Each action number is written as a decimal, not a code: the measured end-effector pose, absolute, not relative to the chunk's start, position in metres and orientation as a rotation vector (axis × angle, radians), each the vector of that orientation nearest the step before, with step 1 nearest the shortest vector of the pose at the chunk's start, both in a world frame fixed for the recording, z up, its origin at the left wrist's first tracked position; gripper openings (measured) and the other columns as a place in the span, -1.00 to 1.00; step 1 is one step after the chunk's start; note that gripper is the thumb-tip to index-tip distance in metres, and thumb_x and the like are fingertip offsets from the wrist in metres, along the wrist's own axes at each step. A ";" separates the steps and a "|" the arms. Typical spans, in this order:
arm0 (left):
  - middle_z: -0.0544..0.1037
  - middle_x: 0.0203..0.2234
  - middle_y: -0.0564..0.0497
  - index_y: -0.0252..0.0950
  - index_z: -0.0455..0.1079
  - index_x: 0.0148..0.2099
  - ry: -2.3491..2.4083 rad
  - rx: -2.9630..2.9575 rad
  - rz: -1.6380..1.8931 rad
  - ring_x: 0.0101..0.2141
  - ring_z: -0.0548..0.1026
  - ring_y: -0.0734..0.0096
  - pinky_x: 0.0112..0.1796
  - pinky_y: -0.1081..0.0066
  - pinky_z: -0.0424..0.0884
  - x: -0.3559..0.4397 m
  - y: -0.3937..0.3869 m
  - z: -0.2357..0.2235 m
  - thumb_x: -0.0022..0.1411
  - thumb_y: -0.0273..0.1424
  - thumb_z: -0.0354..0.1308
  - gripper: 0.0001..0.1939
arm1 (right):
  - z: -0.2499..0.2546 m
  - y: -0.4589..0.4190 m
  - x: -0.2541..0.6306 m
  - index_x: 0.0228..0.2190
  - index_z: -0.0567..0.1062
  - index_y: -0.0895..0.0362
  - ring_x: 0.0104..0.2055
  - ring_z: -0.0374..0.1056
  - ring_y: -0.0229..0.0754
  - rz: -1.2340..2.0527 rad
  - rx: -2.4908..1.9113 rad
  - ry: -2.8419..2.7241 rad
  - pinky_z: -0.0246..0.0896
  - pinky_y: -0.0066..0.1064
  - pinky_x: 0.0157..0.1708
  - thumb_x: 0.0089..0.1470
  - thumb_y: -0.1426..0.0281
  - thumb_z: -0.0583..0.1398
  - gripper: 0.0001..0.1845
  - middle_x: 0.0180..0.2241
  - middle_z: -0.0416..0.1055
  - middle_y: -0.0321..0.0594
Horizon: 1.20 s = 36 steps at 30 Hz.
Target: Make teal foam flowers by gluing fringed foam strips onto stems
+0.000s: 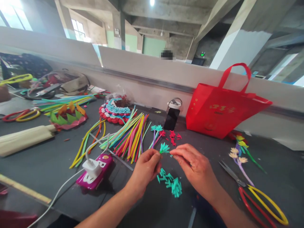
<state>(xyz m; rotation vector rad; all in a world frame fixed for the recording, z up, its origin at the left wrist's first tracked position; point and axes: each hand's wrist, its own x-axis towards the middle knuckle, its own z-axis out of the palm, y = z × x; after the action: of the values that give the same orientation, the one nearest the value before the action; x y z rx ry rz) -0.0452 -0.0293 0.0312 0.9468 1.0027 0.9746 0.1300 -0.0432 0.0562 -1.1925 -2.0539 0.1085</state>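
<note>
Pinched between the thumb and fingers of my left hand (146, 166) is a teal pipe-cleaner flower (164, 147), its petals fanned upward. Just right of those petals, the fingertips of my right hand (193, 163) are pressed together; whatever lies in them is too small to make out. On the table below both hands is a pile of short teal pipe-cleaner pieces (176, 187). Teal flowers on purple stems (156, 128) lie beyond my left hand, beside short red pieces (172, 136).
Coloured pipe cleaners (129, 136) spread left of centre, near a purple power strip (95, 172) with a white charger. Scissors (241, 183) and pale flowers (237, 155) lie right. A phone (172, 118) and red bag (220, 107) stand behind. A person's hand (4, 93) shows far left.
</note>
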 end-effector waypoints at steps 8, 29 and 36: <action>0.28 -0.73 0.17 -0.25 0.28 -0.40 1.014 1.053 0.989 -0.68 0.10 0.60 -0.63 0.55 -0.04 -0.041 -0.032 0.021 0.20 -0.13 0.14 -0.69 | 0.052 -0.046 0.122 -0.11 0.45 0.05 -0.27 0.48 -0.20 -0.054 -1.178 -2.023 0.42 -0.39 -0.21 0.29 0.42 0.14 -0.85 -0.32 0.54 -0.25; 0.30 -0.73 0.15 -0.26 0.32 -0.46 1.022 1.140 1.027 -0.66 0.17 0.55 -0.60 0.51 0.04 -0.041 -0.035 0.017 0.19 -0.18 0.15 -0.71 | 0.042 -0.046 0.118 -0.23 0.45 0.03 -0.28 0.46 -0.17 -0.118 -1.268 -2.021 0.37 -0.35 -0.24 0.28 0.40 0.15 -0.94 -0.36 0.53 -0.26; 0.31 -0.71 0.15 -0.26 0.34 -0.41 1.011 1.212 1.024 -0.63 0.20 0.52 -0.57 0.49 0.09 -0.043 -0.034 0.014 0.24 -0.21 0.11 -0.74 | 0.042 -0.048 0.117 -0.29 0.47 0.04 -0.30 0.42 -0.18 -0.090 -1.281 -2.014 0.32 -0.37 -0.26 0.26 0.41 0.19 -0.94 -0.39 0.52 -0.29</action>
<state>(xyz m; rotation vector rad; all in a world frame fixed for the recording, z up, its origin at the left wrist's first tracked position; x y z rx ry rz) -0.0427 -0.0339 0.0135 1.2118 1.0105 1.0245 0.1175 -0.0482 0.0424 -1.2809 -2.0142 -0.0901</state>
